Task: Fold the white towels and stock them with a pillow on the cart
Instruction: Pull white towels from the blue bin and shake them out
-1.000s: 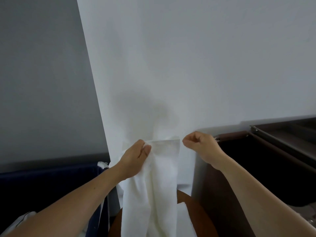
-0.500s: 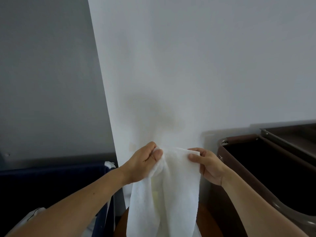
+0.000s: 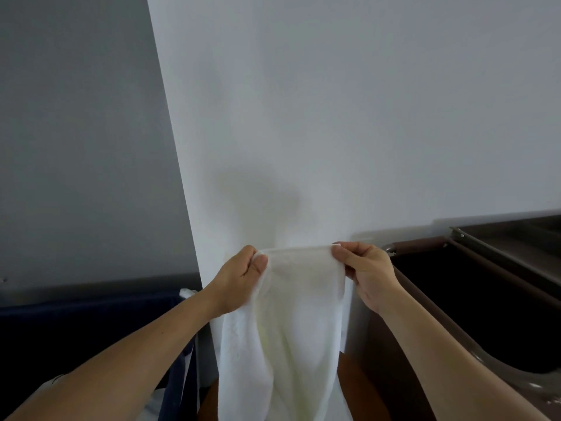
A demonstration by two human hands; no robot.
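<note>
Item: white towel (image 3: 291, 323). Held up in the air at the centre of the view, in front of a pale wall (image 3: 334, 117). The top edge runs roughly level between the two hands; the rest hangs down in loose vertical folds and runs out of the bottom of the view. The lower end is not visible.

Left hand (image 3: 239, 278): fingers curled, thumb and fingers pinching the towel's upper left corner.

Right hand (image 3: 364, 271): thumb and forefinger pinching the upper right corner, the other fingers curled behind the cloth.

Surroundings: dark blue fabric bin (image 3: 91, 323) at the near left, with a bit of white cloth at its rim. Brown cart (image 3: 473, 299) at the right, its dark open compartment just beside the right forearm. An orange-brown surface (image 3: 361, 384) shows below, behind the hanging towel. No pillow is in view.

Step in hand, as judged: opening the towel out by its top corners, ahead of the first fold. Nothing folded shows on the cart, so the task appears to be at an early stage.

Next move, as judged: the top edge is not yet taut, so the hands would need to draw apart to flatten the cloth, then bring corner to corner evenly. The hanging folds may twist if the pinches slip.
</note>
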